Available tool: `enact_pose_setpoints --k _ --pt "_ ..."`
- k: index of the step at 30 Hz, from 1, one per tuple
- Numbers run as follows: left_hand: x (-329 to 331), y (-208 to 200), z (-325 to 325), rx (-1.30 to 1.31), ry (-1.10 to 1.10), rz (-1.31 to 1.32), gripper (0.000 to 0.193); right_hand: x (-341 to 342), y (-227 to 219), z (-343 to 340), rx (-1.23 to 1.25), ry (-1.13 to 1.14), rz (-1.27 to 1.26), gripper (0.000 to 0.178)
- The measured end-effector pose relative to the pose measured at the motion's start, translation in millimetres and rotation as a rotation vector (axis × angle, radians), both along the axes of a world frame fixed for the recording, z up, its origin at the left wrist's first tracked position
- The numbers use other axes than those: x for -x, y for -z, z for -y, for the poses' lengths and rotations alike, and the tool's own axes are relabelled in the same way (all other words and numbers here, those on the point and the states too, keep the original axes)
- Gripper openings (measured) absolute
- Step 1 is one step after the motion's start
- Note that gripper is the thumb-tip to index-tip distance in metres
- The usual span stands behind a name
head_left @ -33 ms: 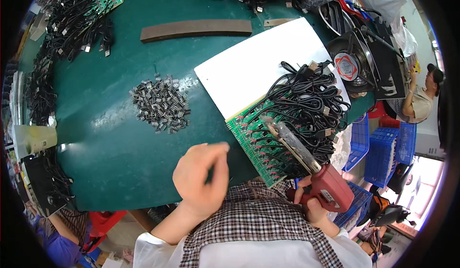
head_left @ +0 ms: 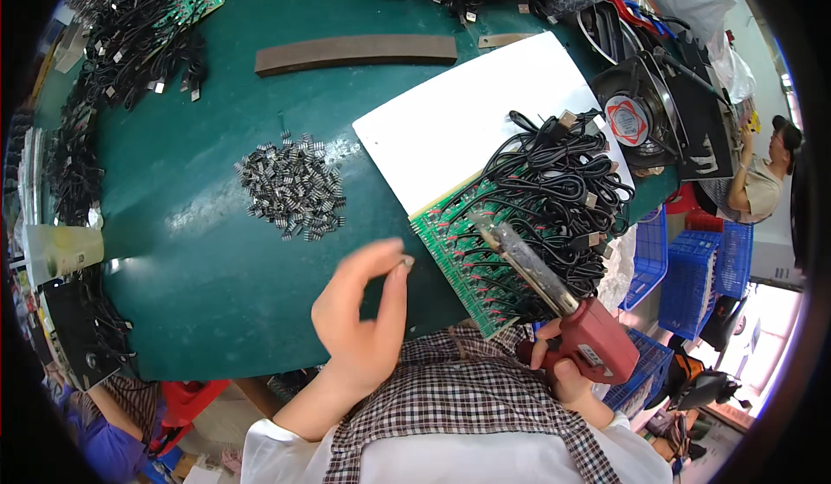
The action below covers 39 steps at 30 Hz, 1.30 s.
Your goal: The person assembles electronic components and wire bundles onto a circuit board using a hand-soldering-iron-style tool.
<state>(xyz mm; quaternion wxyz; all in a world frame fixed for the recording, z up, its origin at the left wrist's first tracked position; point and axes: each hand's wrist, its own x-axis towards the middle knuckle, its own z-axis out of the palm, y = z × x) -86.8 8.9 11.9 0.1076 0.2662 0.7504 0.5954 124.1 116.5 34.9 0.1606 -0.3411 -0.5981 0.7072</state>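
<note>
My left hand (head_left: 359, 311) is raised over the near edge of the green table, thumb and forefinger curved into a ring. At their tips a small greyish part (head_left: 408, 261) shows; it is too small to make out fully. My right hand (head_left: 567, 367) grips a red soldering gun (head_left: 597, 341) whose long metal barrel points up and left. The barrel's tip lies over a green circuit board panel (head_left: 459, 259) with black USB cables (head_left: 554, 172) attached, resting on a white board (head_left: 467, 103). Left of it is a pile of small black-and-silver connectors (head_left: 294, 187).
A brown bar (head_left: 355, 54) lies across the far table. Bundles of black cables (head_left: 138, 51) fill the far left, more at the far edge. A round fan (head_left: 632, 120) stands at right, above blue crates (head_left: 692, 267). A plastic cup (head_left: 65, 250) sits left. Other people are at both sides.
My left thumb and forefinger have shifted a little apart, and the small part now shows at their tips. The right hand and soldering gun have stayed in place.
</note>
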Motion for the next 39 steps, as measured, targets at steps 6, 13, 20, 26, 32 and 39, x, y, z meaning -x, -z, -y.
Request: enact_pose_setpoints --k 6,13,20,26,32,39 --pt "11 2 -16 -0.133 0.067 0.563 0.032 0 0 -4 0.047 -0.123 0.077 0.057" --pt "5 10 -23 -0.177 0.023 0.557 0.030 7 -1 -3 0.181 -0.010 0.014 0.057" --pt "-2 13 -28 -0.242 -0.035 0.583 0.031 1 -1 -8 0.176 -0.107 0.100 0.053" --pt "-3 16 -27 -0.222 -0.017 0.508 0.028 -5 4 -8 0.070 -0.122 0.145 0.058" --pt "-4 18 -27 -0.234 -0.013 0.508 0.027 -7 8 -5 -0.165 -0.150 0.293 0.047" --pt "-5 19 -26 -0.242 -0.003 0.497 0.028 -27 25 -3 -0.480 -0.280 0.474 0.042"
